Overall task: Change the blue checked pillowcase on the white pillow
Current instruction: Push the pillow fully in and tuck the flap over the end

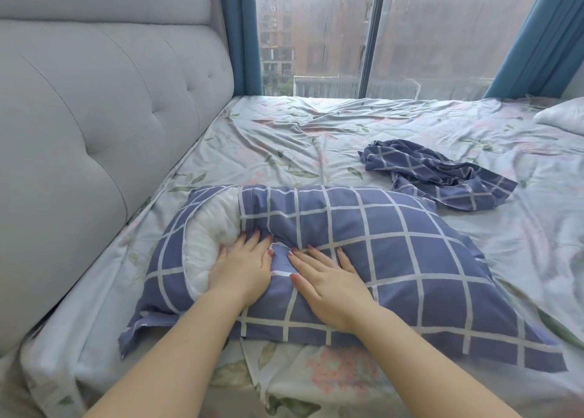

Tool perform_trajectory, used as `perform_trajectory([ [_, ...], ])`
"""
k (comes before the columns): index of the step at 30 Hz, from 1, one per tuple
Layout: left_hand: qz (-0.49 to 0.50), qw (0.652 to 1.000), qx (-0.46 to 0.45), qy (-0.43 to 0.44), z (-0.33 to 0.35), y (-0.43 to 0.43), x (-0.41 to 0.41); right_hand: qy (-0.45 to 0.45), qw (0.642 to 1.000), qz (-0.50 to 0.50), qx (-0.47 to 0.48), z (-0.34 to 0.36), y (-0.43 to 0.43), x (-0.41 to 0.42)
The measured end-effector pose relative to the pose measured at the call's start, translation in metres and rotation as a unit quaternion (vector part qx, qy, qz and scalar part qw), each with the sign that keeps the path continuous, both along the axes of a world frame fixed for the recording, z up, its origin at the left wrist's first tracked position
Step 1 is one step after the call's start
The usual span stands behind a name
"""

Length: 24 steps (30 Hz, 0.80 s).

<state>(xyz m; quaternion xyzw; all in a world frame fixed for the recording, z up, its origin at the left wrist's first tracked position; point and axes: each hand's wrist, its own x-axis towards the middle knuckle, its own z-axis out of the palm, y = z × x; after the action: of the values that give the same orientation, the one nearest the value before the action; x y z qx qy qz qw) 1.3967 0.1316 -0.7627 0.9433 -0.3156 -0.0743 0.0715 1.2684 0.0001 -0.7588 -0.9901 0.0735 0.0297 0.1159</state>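
Observation:
A white pillow (211,231) lies near the headboard inside a blue checked pillowcase (395,259), with its left end still showing through the case's opening. My left hand (243,267) lies flat at that opening, fingers straight on the white pillow and the case's edge. Beside it, my right hand (325,280) presses flat on the checked fabric, fingers spread. A second blue checked pillowcase (442,174) lies crumpled and empty on the bed farther right.
The bed (316,139) has a rumpled pale floral sheet. A grey padded headboard (94,108) runs along the left. Another white pillow (565,117) sits at the far right edge. A window with blue curtains (243,32) stands beyond the bed.

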Motion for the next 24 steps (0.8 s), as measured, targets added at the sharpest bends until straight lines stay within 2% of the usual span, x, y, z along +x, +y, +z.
perform_trajectory([
  [2, -0.001, 0.998, -0.024, -0.058, 0.013, 0.001, -0.005, -0.05, 0.998, -0.023, -0.025, 0.009, 0.0, -0.006],
  [5, -0.006, 0.98, -0.117, -0.161, 0.031, -0.001, -0.009, -0.115, 0.981, -0.116, -0.105, 0.019, -0.022, -0.011],
  [7, -0.02, 0.983, -0.12, -0.138, 0.023, -0.009, -0.006, -0.063, 0.979, -0.168, -0.097, 0.015, -0.046, -0.014],
  [10, -0.021, 0.996, -0.07, -0.048, -0.011, -0.021, -0.006, 0.021, 0.985, -0.169, -0.043, -0.003, -0.061, -0.013],
  [15, -0.036, 0.997, -0.036, -0.055, -0.015, -0.022, -0.016, 0.023, 0.984, -0.175, -0.016, -0.006, -0.061, -0.016],
  [17, -0.027, 0.997, -0.037, -0.064, -0.003, -0.015, -0.019, -0.009, 0.983, -0.183, -0.015, 0.005, -0.058, -0.022],
  [20, 0.028, 0.988, -0.089, -0.124, 0.009, -0.012, -0.025, -0.09, 0.958, -0.267, -0.048, 0.015, -0.073, -0.037],
  [22, 0.054, 0.975, -0.134, -0.168, 0.012, -0.014, -0.028, -0.054, 0.943, -0.326, -0.045, 0.012, -0.096, -0.05],
  [24, 0.043, 0.982, -0.116, -0.146, 0.008, -0.014, -0.023, 0.013, 0.941, -0.338, -0.026, 0.001, -0.108, -0.056],
])
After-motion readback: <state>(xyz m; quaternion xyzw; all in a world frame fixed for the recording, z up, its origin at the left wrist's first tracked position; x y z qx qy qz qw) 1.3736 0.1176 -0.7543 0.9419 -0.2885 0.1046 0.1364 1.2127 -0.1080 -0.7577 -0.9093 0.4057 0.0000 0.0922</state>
